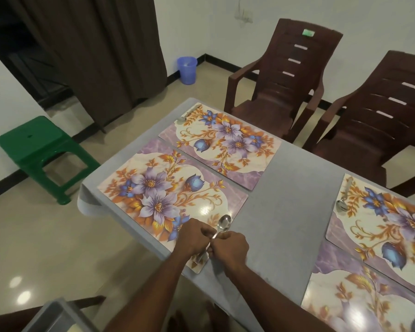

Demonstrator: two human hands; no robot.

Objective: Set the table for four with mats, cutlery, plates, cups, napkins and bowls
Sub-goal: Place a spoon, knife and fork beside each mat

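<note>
Grey table (285,188) fills centre and right of the view, w/ four floral placemats on it. Near-left mat (153,188) lies at the table's near-left corner; far-left mat (223,142) sits just beyond it, edges nearly touching. Far-right mat (393,219) and near-right mat (359,303) lie on the right side, partly cut off by the frame edge, well apart from the left pair.

Two brown plastic chairs stand at the far side: one (280,75) behind the far-left mat, the other (374,121) to its right. Dark brown curtain (94,49) hangs at top left. Green plastic stool (41,149) stands on the floor left of the table; blue bin (187,69) by the wall.

Left hand (192,238) and right hand (230,248) are close together over the near edge of the near-left mat, both w/ fingers curled round the handle of a spoon (223,224). Its bowl points away, over the mat's near-right part. Whether more cutlery is in the grip, can't tell.

Another spoon (342,203) lies on the far-right mat's left edge. A further utensil (188,113) lies at the far-left mat's far-left corner, too small to name.
</note>
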